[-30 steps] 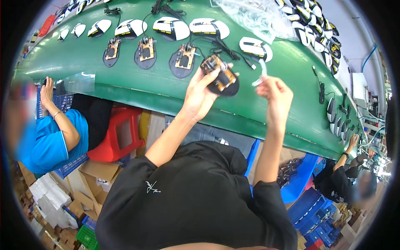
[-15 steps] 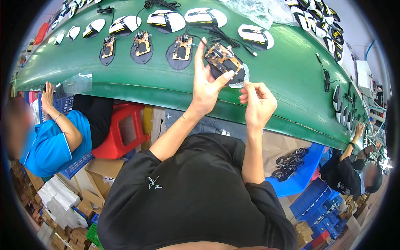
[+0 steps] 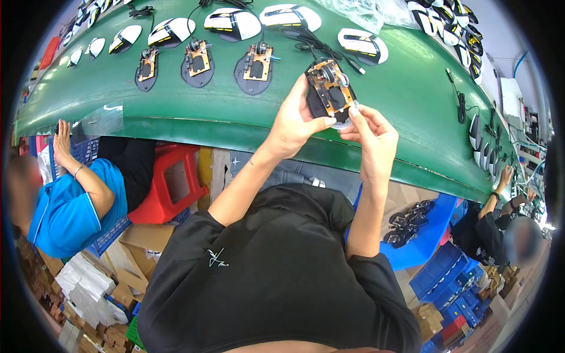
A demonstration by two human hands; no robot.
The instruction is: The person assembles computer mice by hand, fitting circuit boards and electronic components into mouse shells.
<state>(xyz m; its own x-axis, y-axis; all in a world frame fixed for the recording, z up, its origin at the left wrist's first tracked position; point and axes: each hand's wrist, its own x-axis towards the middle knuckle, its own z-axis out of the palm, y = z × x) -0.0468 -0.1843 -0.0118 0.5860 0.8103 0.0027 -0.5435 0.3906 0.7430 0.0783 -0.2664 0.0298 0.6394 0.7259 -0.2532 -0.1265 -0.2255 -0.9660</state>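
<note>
Above the front edge of the bench, a black mouse base with an exposed brown circuit board [image 3: 331, 91] is tilted up in my hands. My left hand [image 3: 292, 125] is closed round its left side, thumb across the near end. At the near right corner, the fingertips of my right hand [image 3: 378, 138] pinch the base. A translucent curved rim piece [image 3: 343, 124] shows at that near end, partly covered by my fingers. The black cable [image 3: 312, 41] runs from the far end of the base onto the bench.
On the green bench [image 3: 194, 112] lie several mouse bases with boards [image 3: 255, 69], and behind them white-and-black mouse shells [image 3: 232, 23]. More shells [image 3: 453, 29] are heaped far right. A blue bin [image 3: 421, 253] holds black parts on my right. Co-workers sit at both sides.
The mouse base has turned more upright and come slightly right and nearer. My right hand has moved in from the rim piece to the base's corner. The bench items have shifted slightly left in view.
</note>
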